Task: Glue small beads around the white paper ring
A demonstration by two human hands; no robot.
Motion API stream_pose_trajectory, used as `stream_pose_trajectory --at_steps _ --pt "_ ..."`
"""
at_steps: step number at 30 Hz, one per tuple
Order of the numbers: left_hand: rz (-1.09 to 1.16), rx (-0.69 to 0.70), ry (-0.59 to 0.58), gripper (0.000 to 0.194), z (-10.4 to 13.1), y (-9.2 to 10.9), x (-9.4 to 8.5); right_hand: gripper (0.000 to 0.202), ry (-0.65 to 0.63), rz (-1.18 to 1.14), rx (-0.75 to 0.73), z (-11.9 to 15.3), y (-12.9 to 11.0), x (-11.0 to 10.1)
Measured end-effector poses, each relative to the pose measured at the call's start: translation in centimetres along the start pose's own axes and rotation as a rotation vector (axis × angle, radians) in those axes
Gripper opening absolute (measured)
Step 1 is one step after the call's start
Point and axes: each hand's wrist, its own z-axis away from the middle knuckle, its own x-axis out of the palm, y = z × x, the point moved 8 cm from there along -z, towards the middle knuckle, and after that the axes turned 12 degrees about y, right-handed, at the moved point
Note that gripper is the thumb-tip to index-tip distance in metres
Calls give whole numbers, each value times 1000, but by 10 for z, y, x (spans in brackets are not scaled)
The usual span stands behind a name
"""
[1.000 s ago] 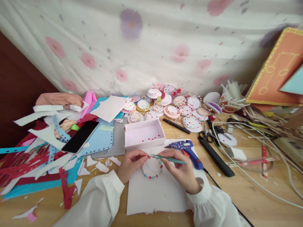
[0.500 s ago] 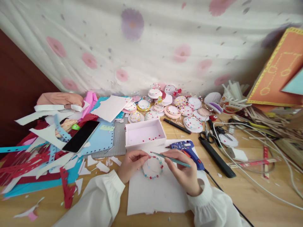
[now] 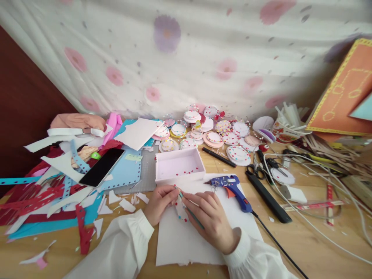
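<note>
My left hand pinches the edge of a thin hoop dotted with small red and blue pieces. My right hand is closed around slim teal tweezers, their tip meeting the hoop at my left fingertips. Much of the hoop is hidden behind the right fingers. Beneath both hands lies a white sheet with a ragged front edge. Just beyond them stands a white open box with a few tiny red pieces inside. A blue glue gun rests on the sheet, right of my right hand.
Paper scraps and a phone crowd the left. Several dotted discs fill the back by the flowered curtain. Scissors, a black bar-shaped object and a white cable lie at right.
My right hand has moved left and turned over, bringing the tweezers to my left fingertips and covering part of the hoop. My left hand keeps its pinch.
</note>
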Motion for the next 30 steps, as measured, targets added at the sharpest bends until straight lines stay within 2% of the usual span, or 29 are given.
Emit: stream_pose_trajectory --at_steps 4,7,12,18,22,25,27,30 --pt "118 -31 11 28 0 1 0 39 -22 113 -25 -1 -3 2" --pt "188 -40 2 26 0 2 0 31 27 157 -44 0 -5 2" --pt "261 -52 7 25 -1 1 -1 12 113 97 -2 4 -7 -1" --pt "193 -35 -44 29 0 1 3 15 218 70 47 10 -10 -6" --pt "63 -23 -74 33 0 -2 4 15 231 60 24 10 -14 -7" --pt "-7 10 -77 43 1 -3 3 16 215 58 15 8 -14 -6" --pt "2 31 -46 45 0 -2 0 15 169 19 -5 4 -13 -6" --pt "46 52 22 37 -2 -1 -7 16 113 -42 -63 1 -9 -12"
